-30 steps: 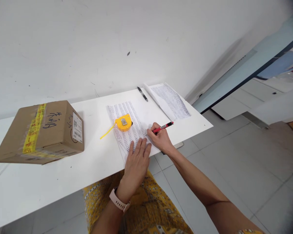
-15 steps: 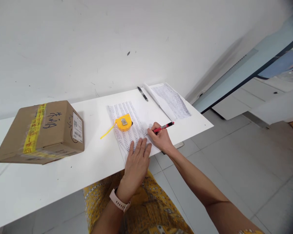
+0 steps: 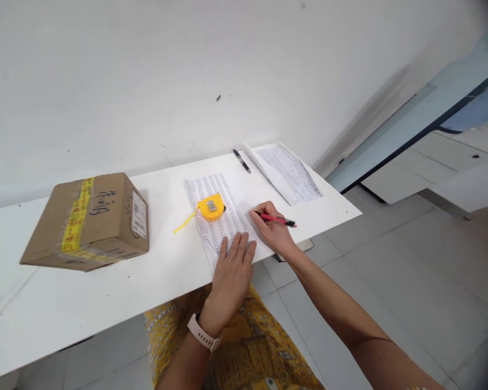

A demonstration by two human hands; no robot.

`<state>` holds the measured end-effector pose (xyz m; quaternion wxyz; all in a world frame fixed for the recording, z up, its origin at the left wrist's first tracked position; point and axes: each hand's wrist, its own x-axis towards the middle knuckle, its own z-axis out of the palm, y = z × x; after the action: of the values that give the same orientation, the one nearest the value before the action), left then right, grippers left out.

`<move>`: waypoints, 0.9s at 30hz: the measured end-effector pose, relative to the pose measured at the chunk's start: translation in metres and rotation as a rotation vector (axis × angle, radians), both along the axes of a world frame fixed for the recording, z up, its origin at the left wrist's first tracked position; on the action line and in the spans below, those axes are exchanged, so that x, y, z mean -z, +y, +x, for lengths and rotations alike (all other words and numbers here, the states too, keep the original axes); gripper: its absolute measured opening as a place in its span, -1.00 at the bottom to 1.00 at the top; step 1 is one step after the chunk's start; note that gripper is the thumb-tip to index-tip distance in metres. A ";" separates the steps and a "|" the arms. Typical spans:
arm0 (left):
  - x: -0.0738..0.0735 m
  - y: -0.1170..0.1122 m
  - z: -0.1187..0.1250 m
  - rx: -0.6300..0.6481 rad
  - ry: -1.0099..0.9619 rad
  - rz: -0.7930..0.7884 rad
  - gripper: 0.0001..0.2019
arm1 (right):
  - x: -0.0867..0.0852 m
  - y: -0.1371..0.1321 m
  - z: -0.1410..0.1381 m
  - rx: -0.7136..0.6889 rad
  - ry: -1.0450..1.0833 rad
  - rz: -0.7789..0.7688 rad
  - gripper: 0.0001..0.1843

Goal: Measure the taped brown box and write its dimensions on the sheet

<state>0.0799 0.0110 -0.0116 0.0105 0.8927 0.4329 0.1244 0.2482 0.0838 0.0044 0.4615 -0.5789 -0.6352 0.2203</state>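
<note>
My left hand (image 3: 235, 268) lies flat with fingers stretched on the lower part of a handwritten sheet of paper (image 3: 228, 216). A red pen (image 3: 277, 219) with a dark end is pinched in my right hand (image 3: 273, 227), which rests at the right side of the sheet. The pen's tip is hidden by my fingers. On the sheet, above my left hand, sits a yellow tape measure (image 3: 211, 207) with a short length of its tape (image 3: 185, 222) pulled out to the left.
A taped cardboard box (image 3: 93, 222) stands on the white table (image 3: 162, 281) at left. Near the wall lie a black pen (image 3: 241, 161) and an open notebook (image 3: 288, 173) with a densely written page. The tabletop's right end is beyond the notebook, over a tiled floor (image 3: 374, 244).
The view has shifted slightly, so the things on the table appear further right and lower. The red pen's back end has tilted down a little in my right hand. My left hand still lies flat.
</note>
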 end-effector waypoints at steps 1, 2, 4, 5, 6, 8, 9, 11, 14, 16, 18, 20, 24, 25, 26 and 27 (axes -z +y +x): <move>-0.001 -0.001 0.000 0.001 -0.016 -0.012 -0.49 | -0.002 0.003 0.003 -0.046 -0.081 0.029 -0.88; -0.002 -0.003 -0.001 0.003 -0.038 -0.027 -0.48 | -0.002 0.006 0.007 -0.093 -0.177 0.060 -0.89; -0.006 -0.005 -0.004 0.003 -0.113 -0.067 -0.51 | 0.000 0.013 0.012 -0.159 -0.370 0.121 -0.77; -0.010 -0.006 -0.007 0.004 -0.172 -0.093 -0.53 | 0.002 0.016 0.014 -0.169 -0.451 0.145 -0.70; -0.015 -0.005 -0.012 0.002 -0.244 -0.119 -0.56 | 0.006 0.020 0.015 -0.164 -0.512 0.165 -0.63; -0.027 0.001 -0.022 -0.026 -0.396 -0.137 -0.62 | 0.014 0.024 0.014 -0.131 -0.578 0.206 -0.52; -0.034 0.008 -0.028 -0.056 -0.453 -0.117 -0.64 | 0.018 0.026 0.014 -0.116 -0.591 0.224 -0.47; -0.046 0.029 -0.039 -0.136 -0.488 -0.034 -0.66 | 0.024 0.027 0.013 -0.100 -0.598 0.251 -0.43; -0.057 0.071 -0.047 -0.282 -0.369 0.032 -0.53 | 0.029 0.027 0.012 -0.091 -0.599 0.285 -0.47; -0.059 0.095 -0.048 -0.347 -0.255 -0.030 -0.38 | 0.029 0.028 0.011 -0.085 -0.588 0.309 -0.54; -0.062 0.108 -0.045 -0.372 -0.189 -0.088 -0.31 | 0.026 0.028 0.010 -0.077 -0.550 0.332 -0.61; -0.067 0.103 -0.041 -0.376 -0.227 -0.096 -0.30 | 0.019 0.026 0.009 -0.036 -0.456 0.365 -0.66; -0.085 0.052 -0.038 -0.338 -0.612 -0.281 -0.21 | -0.011 0.002 -0.001 -0.039 -0.102 0.333 -0.67; -0.089 0.035 -0.039 -0.296 -0.722 -0.369 -0.20 | -0.021 -0.008 -0.006 -0.125 -0.005 0.257 -0.65; -0.092 0.018 -0.041 -0.250 -0.809 -0.447 -0.20 | -0.030 -0.018 -0.012 -0.248 0.082 0.147 -0.64; -0.094 0.003 -0.045 -0.227 -0.879 -0.494 -0.20 | -0.039 -0.028 -0.019 -0.389 0.148 0.037 -0.63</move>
<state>0.0352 0.0136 0.0827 0.3885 0.6743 0.4983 0.3822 0.2290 0.0553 0.0435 0.4659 -0.4190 -0.7034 0.3355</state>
